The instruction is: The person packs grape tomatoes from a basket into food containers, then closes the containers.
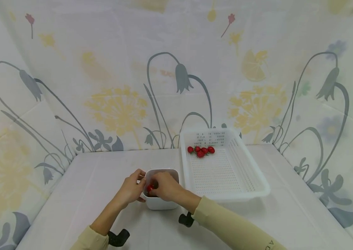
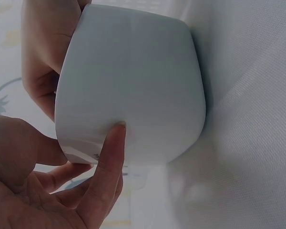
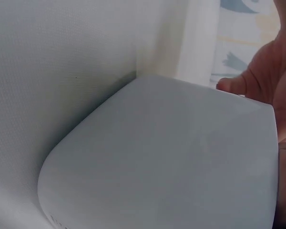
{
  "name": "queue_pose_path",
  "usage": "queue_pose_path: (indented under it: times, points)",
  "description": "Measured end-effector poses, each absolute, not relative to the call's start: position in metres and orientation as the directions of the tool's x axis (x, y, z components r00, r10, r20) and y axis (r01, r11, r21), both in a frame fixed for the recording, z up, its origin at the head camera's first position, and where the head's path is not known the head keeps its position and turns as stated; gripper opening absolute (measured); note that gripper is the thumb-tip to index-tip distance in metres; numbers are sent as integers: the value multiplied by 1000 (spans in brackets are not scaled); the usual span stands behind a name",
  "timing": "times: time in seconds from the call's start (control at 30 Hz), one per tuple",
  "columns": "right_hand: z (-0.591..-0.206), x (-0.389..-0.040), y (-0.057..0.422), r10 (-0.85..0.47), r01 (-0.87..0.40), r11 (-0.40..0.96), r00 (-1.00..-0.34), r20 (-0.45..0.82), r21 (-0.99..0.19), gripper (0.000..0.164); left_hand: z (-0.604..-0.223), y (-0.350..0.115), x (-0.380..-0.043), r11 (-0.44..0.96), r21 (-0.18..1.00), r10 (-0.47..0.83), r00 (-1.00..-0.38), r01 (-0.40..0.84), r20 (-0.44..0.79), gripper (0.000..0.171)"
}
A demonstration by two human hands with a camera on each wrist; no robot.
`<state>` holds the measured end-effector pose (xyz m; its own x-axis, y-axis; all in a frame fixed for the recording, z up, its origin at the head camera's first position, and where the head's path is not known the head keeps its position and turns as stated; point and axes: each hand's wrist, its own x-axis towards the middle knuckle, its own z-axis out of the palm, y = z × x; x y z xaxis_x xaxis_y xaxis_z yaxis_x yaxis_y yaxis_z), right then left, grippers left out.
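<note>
A white square container point(image 1: 163, 205) stands on the table in the middle of the head view. My left hand point(image 1: 131, 188) holds its left side, the thumb by the rim and a fingertip point(image 2: 115, 140) against the outer wall. My right hand point(image 1: 166, 185) reaches down into the container with bent fingers and seems to pinch a red cherry tomato point(image 1: 149, 188). The container wall hides those fingertips in both wrist views. Whatever else lies inside is mostly covered by the hand.
A white perforated basket point(image 1: 226, 199) stands to the right of the container. Several cherry tomatoes point(image 1: 200, 154) with green stems lie in its far left corner. A flower-patterned cloth point(image 1: 170, 114) rises behind the pale table point(image 1: 101, 170).
</note>
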<state>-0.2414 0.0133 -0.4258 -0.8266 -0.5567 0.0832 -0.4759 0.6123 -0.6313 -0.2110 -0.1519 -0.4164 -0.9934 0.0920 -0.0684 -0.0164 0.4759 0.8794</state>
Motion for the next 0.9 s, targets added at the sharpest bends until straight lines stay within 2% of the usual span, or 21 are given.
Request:
queue_pose_path:
  times: [0.33,0.6,0.9]
  points:
    - [-414,-238,16,-574,-470,612,-817,52,-636,20,-420,-153,-214,476,879,90,-994,-19,-70,16]
    - [-394,-233,28,-643,-580,620,-761,81,-528,27,-419,-153,-212,473,881,91,-993,-18,-69,16]
    - [-374,-231,51,-659,-564,642,-753,4,-519,33,-417,-152,-212,482,876,89,-993,-25,-78,17]
